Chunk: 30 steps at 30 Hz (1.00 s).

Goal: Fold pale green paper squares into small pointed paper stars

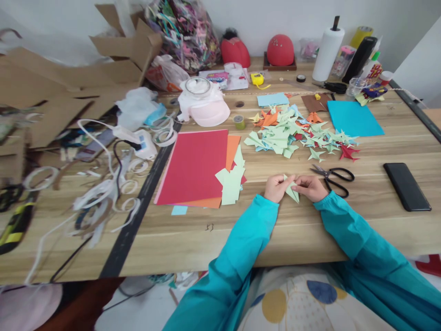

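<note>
Both hands meet over the near edge of the wooden surface (pixel 310 230), pinched together on a small pale green folded paper piece (pixel 292 190): the left hand (pixel 274 187) grips its left side, the right hand (pixel 310 187) its right, fingertips closed on the folds. The paper sits just above the wood, between the teal sleeves. Just right of the right hand lie black-handled scissors (pixel 332 177), and farther right a black phone (pixel 406 186). Beyond the hands spreads a heap of folded green, orange and red paper shapes (pixel 296 133). To the left, loose pale green paper squares (pixel 230 181) overlap a large red sheet of paper (pixel 195 165).
</note>
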Each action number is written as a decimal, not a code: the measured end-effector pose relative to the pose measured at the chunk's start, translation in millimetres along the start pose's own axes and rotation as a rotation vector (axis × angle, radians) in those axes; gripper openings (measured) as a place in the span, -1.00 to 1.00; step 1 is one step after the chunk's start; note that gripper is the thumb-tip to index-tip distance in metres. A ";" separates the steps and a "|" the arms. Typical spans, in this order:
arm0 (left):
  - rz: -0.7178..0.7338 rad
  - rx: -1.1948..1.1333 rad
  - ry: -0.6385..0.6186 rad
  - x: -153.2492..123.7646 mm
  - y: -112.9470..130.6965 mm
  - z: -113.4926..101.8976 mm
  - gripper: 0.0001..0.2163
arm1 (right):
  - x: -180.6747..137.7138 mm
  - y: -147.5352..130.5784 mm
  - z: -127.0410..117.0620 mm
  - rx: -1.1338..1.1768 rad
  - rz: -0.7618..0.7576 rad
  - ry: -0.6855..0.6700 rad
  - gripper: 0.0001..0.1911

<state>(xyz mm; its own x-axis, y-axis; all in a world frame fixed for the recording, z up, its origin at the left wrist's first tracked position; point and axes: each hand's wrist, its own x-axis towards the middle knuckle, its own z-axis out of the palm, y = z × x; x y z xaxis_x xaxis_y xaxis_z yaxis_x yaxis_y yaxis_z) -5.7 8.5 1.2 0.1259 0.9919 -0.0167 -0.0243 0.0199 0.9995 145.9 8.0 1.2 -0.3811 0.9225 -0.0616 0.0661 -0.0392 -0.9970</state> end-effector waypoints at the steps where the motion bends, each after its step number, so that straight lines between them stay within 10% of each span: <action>1: -0.014 -0.007 0.007 0.0 0.3 0.0 -0.63 | -0.1 -0.1 -0.2 0.004 0.005 -0.003 -0.68; 21: 0.033 -0.156 0.030 3.7 -4.1 0.4 -0.75 | 2.3 0.7 -3.4 0.047 0.004 0.137 -0.66; 30: 0.188 -0.050 0.154 3.7 -3.5 0.2 -0.86 | 0.7 0.7 -4.2 -0.116 0.006 -0.041 -0.62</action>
<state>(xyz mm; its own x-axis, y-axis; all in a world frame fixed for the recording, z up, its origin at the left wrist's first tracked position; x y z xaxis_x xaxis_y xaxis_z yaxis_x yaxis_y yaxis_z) -5.0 12.1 -2.4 -0.0377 0.9861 0.1618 -0.0827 -0.1644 0.9829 149.6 10.2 0.7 -0.4174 0.9059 -0.0718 0.1743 0.0023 -0.9847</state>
